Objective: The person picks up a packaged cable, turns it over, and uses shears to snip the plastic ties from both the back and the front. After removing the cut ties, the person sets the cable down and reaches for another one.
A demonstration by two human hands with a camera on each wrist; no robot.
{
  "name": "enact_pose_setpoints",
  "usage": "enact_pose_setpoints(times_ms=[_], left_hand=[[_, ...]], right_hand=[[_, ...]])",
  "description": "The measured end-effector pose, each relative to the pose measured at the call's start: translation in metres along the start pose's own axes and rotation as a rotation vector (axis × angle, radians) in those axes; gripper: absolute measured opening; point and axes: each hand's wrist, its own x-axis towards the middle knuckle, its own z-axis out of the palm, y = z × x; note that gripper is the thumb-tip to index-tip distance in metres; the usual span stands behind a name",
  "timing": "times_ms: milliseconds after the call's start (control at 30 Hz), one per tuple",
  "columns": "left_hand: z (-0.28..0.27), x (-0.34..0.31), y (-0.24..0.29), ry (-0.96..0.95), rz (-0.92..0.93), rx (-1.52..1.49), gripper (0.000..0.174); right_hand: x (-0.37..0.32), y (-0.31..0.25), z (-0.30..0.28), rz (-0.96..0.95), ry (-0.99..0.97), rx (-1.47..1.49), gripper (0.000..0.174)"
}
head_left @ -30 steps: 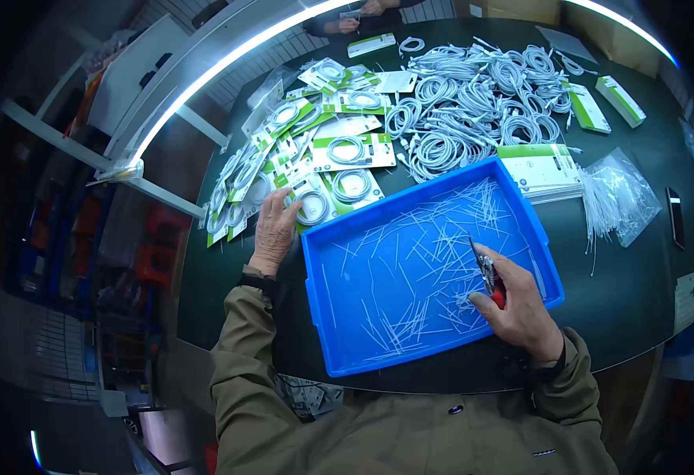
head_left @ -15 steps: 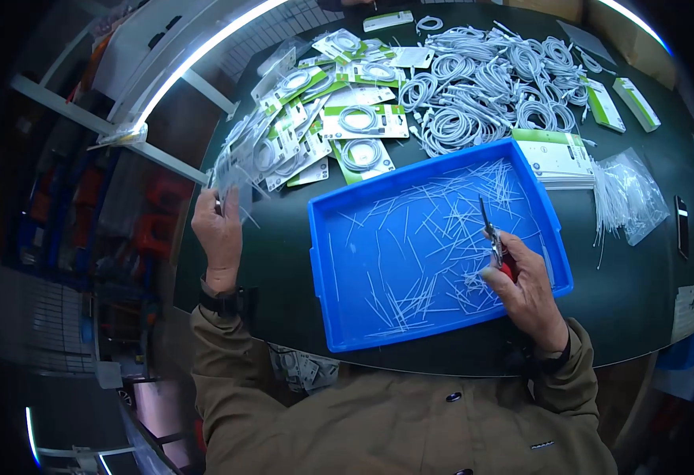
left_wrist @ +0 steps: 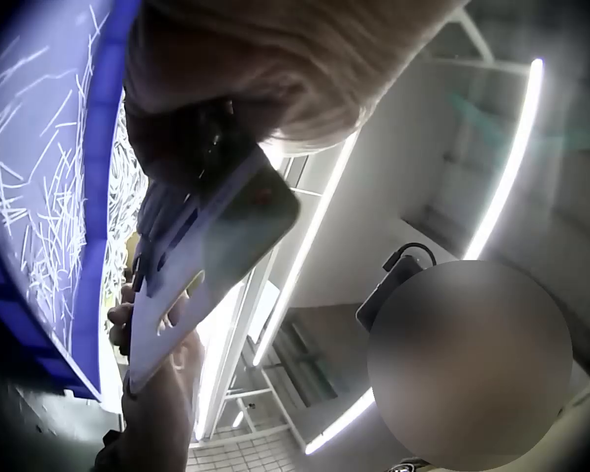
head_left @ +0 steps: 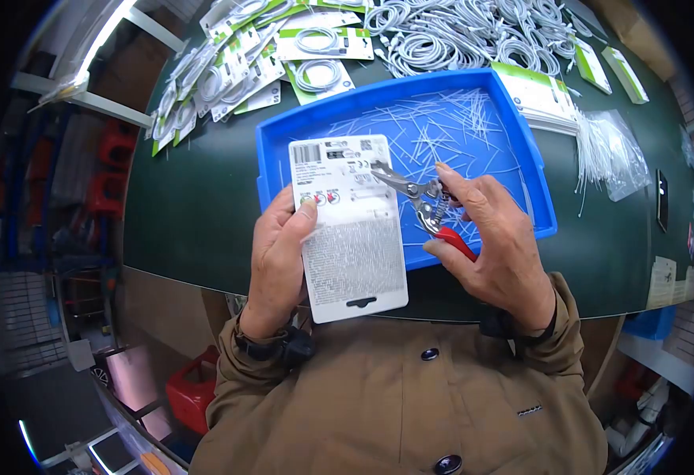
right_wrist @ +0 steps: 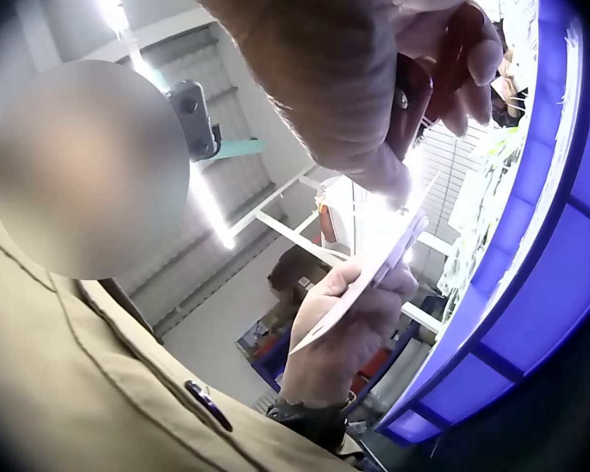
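Observation:
Over the tray's near left part, my left hand point(head_left: 277, 257) grips a white retail card package point(head_left: 351, 261) by its left edge, thumb on top. Its printed back, with a barcode and a hang slot at the near end, faces up. My right hand point(head_left: 501, 241) holds red-handled cutters point(head_left: 456, 240) with a spring between the handles. Their metal blades are spread, and one tip overlaps the card's upper right part. Beneath lies a blue tray point(head_left: 543, 207) scattered with thin white plastic strips point(head_left: 430, 141). The right wrist view shows the card point(right_wrist: 359, 280) edge-on.
Packaged cables point(head_left: 315, 39) on green-and-white cards are heaped at the far left. Loose coiled white cables point(head_left: 422, 51) lie behind the tray. To the right are stacked cards point(head_left: 533, 91), a clear bag point(head_left: 628, 162) by white ties, and a phone point(head_left: 662, 199).
My left hand has come from the packaged pile, via the table's left side, to the front with a card package. The cutters have swung left towards it, their blades now spread. The view tilts down.

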Motion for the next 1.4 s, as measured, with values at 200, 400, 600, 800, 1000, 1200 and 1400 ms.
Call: enact_pose_setpoints(times_ms=[200, 400, 600, 800, 1000, 1200, 1400], left_hand=[[0.008, -0.003, -0.02, -0.013, -0.026, -0.071, 0.045], [0.008, -0.002, -0.023, -0.017, -0.011, -0.055, 0.043], [0.01, -0.004, -0.029, -0.064, -0.046, -0.014, 0.039], [0.019, -0.005, -0.035, -0.036, -0.017, -0.045, 0.038], [0.025, -0.003, -0.041, -0.08, -0.016, -0.033, 0.037], [0.03, 0.003, -0.049, -0.064, -0.039, -0.09, 0.037], [0.026, 0.011, -0.043, 0.1, 0.044, -0.143, 0.046]], right_hand=[[-0.007, 0.006, 0.003, -0.033, -0.003, -0.09, 0.074], [-0.009, 0.006, 0.005, -0.007, -0.015, -0.079, 0.074], [-0.011, 0.006, 0.009, -0.013, -0.029, -0.094, 0.071], [-0.014, 0.007, 0.009, 0.001, -0.047, -0.117, 0.071], [-0.027, 0.008, 0.01, 0.073, -0.047, -0.089, 0.071], [-0.043, 0.012, 0.015, 0.129, -0.015, 0.014, 0.074], [-0.051, 0.006, 0.006, 0.166, -0.032, 0.089, 0.076]])
